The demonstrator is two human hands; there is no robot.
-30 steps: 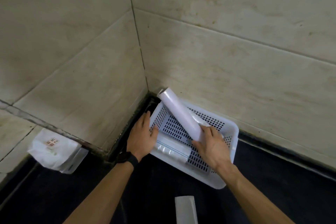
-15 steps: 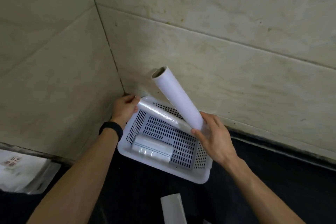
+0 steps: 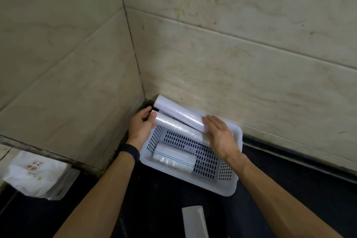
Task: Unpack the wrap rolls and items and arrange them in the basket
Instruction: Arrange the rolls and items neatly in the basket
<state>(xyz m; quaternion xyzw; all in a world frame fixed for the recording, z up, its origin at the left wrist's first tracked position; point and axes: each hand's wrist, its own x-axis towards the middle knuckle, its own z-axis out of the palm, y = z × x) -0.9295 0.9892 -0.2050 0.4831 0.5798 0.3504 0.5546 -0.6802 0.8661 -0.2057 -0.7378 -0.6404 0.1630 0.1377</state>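
Observation:
A white perforated basket (image 3: 228,185) sits on a dark counter in a tiled corner. A white wrap roll (image 3: 177,113) lies along the basket's far wall, and my right hand (image 3: 220,137) rests flat against its right end with fingers spread. A clear-wrapped roll (image 3: 179,128) lies just in front of it. My left hand (image 3: 141,125) holds that roll's left end at the basket's corner. A flat wrapped pack (image 3: 173,157) lies in the basket's near part.
Tiled walls close in behind and to the left of the basket. A white plastic bag (image 3: 34,174) lies on the left ledge. A white box end (image 3: 195,220) lies on the dark counter near the bottom edge.
My right hand has lowered the white roll from a raised tilt down along the basket's far wall and opened onto its end. My left hand stays at the clear roll's left end.

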